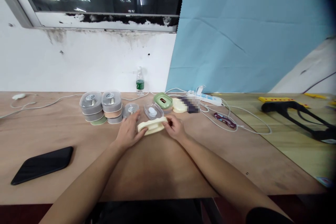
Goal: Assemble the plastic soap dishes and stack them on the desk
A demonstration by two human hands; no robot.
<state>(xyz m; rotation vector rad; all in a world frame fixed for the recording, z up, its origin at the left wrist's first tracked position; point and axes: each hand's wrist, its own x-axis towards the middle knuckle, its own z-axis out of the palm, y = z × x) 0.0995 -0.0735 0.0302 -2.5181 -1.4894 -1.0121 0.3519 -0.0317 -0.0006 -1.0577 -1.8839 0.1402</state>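
Note:
A cream-coloured plastic piece (152, 126), like a shallow lid or box part, is held tilted just above the wooden table. At its left end is my left hand (129, 130), thumb along the near edge and fingers reaching over the far side. My right hand (175, 127) grips the opposite end, its fingers curled around the edge. Right behind the piece lies a clear plastic lid (153, 111) with a white oval in it. Close to my left fingertips stands a small clear-topped container (130, 109). Beyond my right hand sit a green oval container (163, 100) and a cream one (179, 105).
Stacked clear-lidded containers (90, 102) stand on the left, with a black phone-like slab (43, 164) nearer me. A water bottle (140, 82) is by the wall. White cables, a power strip (207, 98) and a patterned bundle (225, 120) lie right.

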